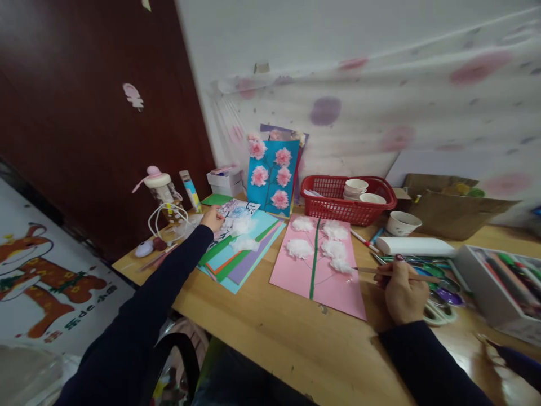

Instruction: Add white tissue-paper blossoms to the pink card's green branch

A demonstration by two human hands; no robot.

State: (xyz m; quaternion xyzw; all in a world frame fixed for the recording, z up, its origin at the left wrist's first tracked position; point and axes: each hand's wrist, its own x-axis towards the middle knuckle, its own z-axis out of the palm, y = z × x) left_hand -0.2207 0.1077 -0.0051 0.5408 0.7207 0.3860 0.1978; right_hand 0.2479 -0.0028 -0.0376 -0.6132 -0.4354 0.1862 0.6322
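In my right hand (406,294) is a slim paintbrush (378,272), its tip beside the lowest right white tuft on the pink sheet (285,277). Several white fluffy tufts (300,248) sit on this sheet, either side of a green stem strip (315,258) with thin drawn lines. My left arm reaches out to the far left, where my left hand (212,219) is closed above the edge of a pile of coloured paper (249,265). What its fingers hold, if anything, I cannot make out. White fluffy material (242,224) lies on that pile, right of the hand.
A blue card with pink flowers (270,177) stands against the wall. Beside it is a red basket (338,211) with paper cups. On the right lie scissors (439,310) and a box of markers (492,287). A bottle (163,189) and white cable (154,217) stand left.
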